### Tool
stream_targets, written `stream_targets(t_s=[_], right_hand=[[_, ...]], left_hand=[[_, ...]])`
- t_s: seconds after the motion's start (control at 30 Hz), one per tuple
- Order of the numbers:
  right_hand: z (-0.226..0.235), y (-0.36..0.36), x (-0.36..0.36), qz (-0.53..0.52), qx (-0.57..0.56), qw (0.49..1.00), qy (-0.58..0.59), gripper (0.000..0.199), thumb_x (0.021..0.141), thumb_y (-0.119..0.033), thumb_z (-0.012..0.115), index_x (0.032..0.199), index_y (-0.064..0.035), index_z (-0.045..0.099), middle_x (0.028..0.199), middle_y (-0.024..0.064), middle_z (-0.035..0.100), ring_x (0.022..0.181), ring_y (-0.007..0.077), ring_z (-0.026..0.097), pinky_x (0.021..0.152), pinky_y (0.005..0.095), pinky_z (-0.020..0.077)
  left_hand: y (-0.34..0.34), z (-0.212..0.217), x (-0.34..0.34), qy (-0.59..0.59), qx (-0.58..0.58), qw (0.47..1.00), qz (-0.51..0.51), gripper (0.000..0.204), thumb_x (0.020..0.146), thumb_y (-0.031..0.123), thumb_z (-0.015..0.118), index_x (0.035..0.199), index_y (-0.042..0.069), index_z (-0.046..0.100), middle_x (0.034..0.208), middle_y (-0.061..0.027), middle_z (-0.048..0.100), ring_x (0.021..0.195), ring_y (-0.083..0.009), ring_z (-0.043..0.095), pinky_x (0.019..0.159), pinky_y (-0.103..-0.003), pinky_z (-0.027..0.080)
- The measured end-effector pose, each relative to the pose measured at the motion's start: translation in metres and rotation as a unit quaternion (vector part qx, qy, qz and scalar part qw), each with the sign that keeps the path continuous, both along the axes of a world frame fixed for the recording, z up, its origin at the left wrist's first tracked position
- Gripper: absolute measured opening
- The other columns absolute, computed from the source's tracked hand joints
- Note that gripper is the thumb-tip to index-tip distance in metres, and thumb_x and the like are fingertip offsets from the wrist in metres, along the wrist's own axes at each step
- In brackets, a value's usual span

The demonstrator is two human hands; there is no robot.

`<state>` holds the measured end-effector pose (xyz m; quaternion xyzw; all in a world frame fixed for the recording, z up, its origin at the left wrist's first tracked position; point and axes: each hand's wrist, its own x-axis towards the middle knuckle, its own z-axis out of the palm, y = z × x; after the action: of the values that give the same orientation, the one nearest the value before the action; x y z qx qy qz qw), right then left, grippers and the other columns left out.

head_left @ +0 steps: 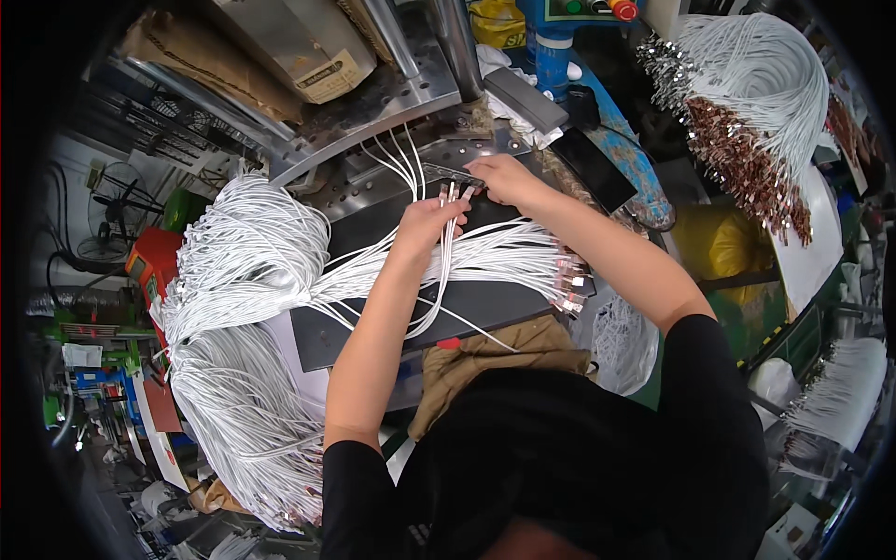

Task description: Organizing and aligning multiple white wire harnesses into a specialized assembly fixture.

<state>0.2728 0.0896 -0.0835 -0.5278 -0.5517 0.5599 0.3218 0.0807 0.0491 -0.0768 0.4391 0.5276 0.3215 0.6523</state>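
Note:
My left hand (432, 221) is closed around several white cables (448, 245), their connector ends pointing up between thumb and fingers. Just above those ends lies a narrow dark metal strip (452, 175) on the press bed. The fingers of my right hand (504, 180) are closed at the strip's right end; the exact grip is partly hidden. Under my forearms a larger bundle of white cables (509, 245) stretches across a black board (322, 329), with copper-coloured ends at its right. A few other cables (403, 161) run up behind the strip.
Metal posts (457, 51) and a curved plate (373, 117) of the press rise ahead. Coiled white cables (247, 238) heap at left, and others (243, 411) hang below. A black phone (593, 168) lies right of the press. Another cable coil (761, 70) is at far right.

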Motion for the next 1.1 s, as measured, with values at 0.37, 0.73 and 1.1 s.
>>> stream_targets(t_s=[0.37,0.73,1.1], right_hand=[[-0.025,0.011,0.012,0.015,0.112,0.993,-0.025,0.039,0.087,-0.025,0.065,0.112,0.0043,0.070,0.089,0.0126,0.074,0.081,0.0189,0.069,0.076,0.0316,0.0523],[-0.030,0.013,0.015,0.071,0.112,0.991,0.013,0.044,0.081,-0.028,0.077,0.109,0.0055,0.070,0.086,0.0115,0.073,0.078,0.0155,0.069,0.070,0.0286,0.0526],[-0.020,0.005,0.033,0.116,0.086,0.989,-0.024,0.055,0.078,-0.039,0.085,0.113,-0.0002,0.070,0.093,0.0104,0.073,0.082,0.0154,0.067,0.075,0.0287,0.0505]], left_hand=[[0.005,-0.001,-0.008,-0.046,-0.047,0.998,-0.003,0.025,0.095,0.024,0.070,0.105,0.001,0.074,0.074,0.0031,0.060,0.060,-0.0072,0.053,0.057,-0.022,0.041],[-0.001,0.012,0.003,-0.044,-0.043,0.998,-0.002,0.023,0.096,0.024,0.068,0.100,0.002,0.075,0.076,0.0027,0.061,0.063,-0.0065,0.054,0.059,-0.019,0.042],[0.007,-0.001,-0.010,0.046,-0.018,0.998,-0.026,0.021,0.092,0.025,0.073,0.093,0.004,0.075,0.072,0.0012,0.066,0.060,-0.0079,0.059,0.057,-0.021,0.045]])
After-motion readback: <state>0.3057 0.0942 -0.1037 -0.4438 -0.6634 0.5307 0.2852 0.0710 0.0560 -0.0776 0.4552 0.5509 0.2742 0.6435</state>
